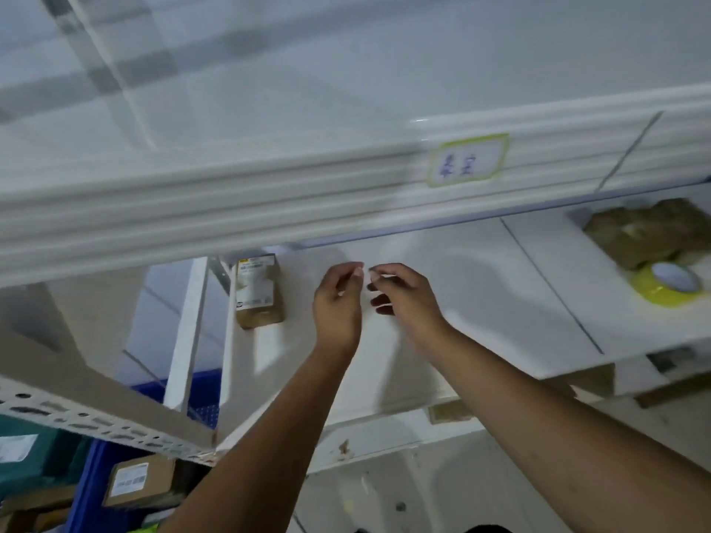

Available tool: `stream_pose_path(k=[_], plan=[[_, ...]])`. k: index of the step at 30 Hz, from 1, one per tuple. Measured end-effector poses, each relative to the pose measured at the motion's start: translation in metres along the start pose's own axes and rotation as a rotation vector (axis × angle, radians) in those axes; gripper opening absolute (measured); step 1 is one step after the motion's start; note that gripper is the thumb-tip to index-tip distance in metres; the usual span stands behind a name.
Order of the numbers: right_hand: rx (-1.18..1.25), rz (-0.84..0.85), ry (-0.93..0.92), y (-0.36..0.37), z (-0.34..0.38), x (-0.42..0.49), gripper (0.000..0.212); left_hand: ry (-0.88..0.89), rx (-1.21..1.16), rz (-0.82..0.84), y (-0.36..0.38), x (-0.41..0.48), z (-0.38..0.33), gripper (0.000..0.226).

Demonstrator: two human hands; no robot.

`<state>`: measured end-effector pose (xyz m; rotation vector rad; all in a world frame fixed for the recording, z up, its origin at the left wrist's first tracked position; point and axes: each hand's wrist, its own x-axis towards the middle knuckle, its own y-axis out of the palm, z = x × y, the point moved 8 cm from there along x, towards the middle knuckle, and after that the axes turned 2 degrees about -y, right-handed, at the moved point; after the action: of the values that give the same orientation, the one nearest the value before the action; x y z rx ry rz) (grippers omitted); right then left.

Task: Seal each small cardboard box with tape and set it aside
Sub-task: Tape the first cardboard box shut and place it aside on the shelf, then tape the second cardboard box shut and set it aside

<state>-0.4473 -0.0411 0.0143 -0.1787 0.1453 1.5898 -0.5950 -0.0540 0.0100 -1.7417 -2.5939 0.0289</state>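
Small cardboard box (pixel 258 292) is stood on shelf (pixel 500 286). Pale strip (pixel 371 278) is pinched by right hand (pixel 408 298); left hand (pixel 336 302) grip cannot be determined.

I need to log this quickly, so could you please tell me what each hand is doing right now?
Left hand: pinching one end of a small pale strip, likely tape.
Right hand: pinching its other end.

Reaches forward with the bare left forearm (pixel 269 436) rising from 6 o'clock and the bare right forearm (pixel 538 402) from 4 o'clock, converging near the middle. Holds the left hand (pixel 338 302) with fingers curled, the right hand (pixel 404 298) just at its 3 o'clock, likewise curled. Nearly touches fingertip to fingertip at the top; too blurred to tell whether anything is pinched.
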Motion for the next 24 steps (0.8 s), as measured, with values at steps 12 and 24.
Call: stream_pose_path(k=[12,24], plan=[[0.024,-0.377,-0.079,-0.329,0.014,-0.096,0.023,-0.128,-0.037,0.449,0.294,-0.143,-0.031,0.023],[0.068,-0.444,0.053,-0.538,-0.006,-0.122,0.017,-0.147,-0.007,0.502,0.478,-0.24,-0.03,0.023]])
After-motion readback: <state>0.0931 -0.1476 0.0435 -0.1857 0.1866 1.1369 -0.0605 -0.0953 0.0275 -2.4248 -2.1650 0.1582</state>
